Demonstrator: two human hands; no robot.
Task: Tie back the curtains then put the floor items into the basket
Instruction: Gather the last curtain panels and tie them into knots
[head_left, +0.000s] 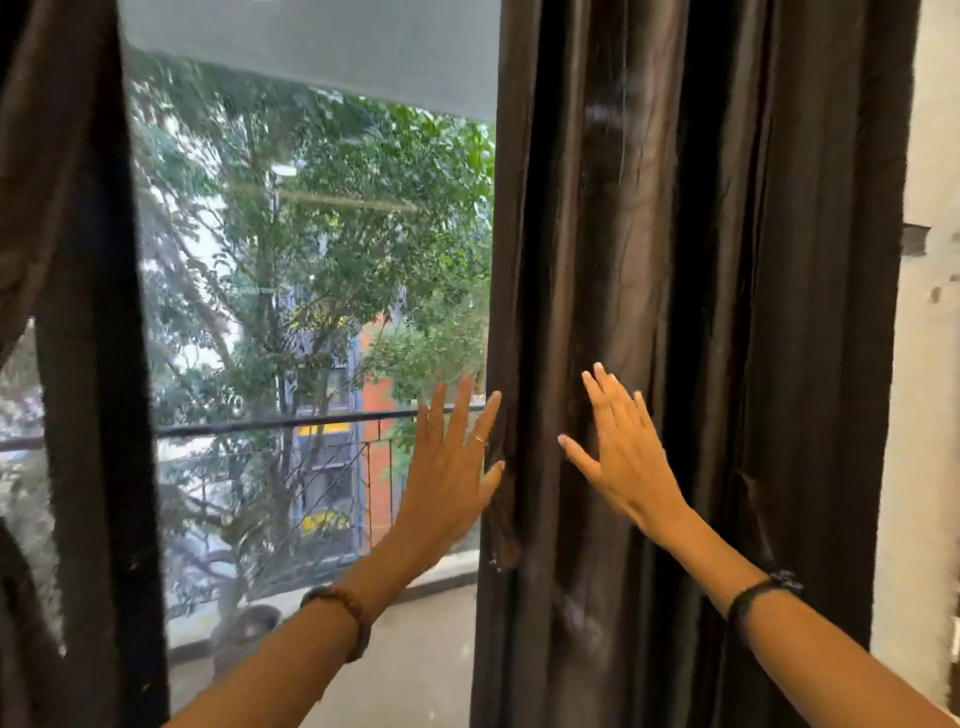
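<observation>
Left forearm: enters from the lower left; a beaded bracelet (348, 613) sits at the wrist.
Right forearm: enters from the lower right; a dark band (753, 592) sits at the wrist.
Left hand (449, 467): fingers straight and spread, holding nothing; thumb and forefinger touch the inner edge of the right curtain (701, 338).
Right hand (623, 457): fingers straight, flat against the curtain folds; nothing is gripped.
Right curtain, position: hangs gathered at the right of the window (311, 260), between the glass and the white wall (930, 364).
Right curtain, handling: judged soft, limp and slightly glossy, so folds are likely to slip; probably light enough for two hands.
Grasp point: judged best around the whole bunch at about hand height, one hand on each edge.
Tie-back: none visible.
Left curtain (62, 312): dark, at the left edge of the frame.
Basket, floor items: not in view.
Beyond the glass: a railing (285, 423), trees and buildings.
</observation>
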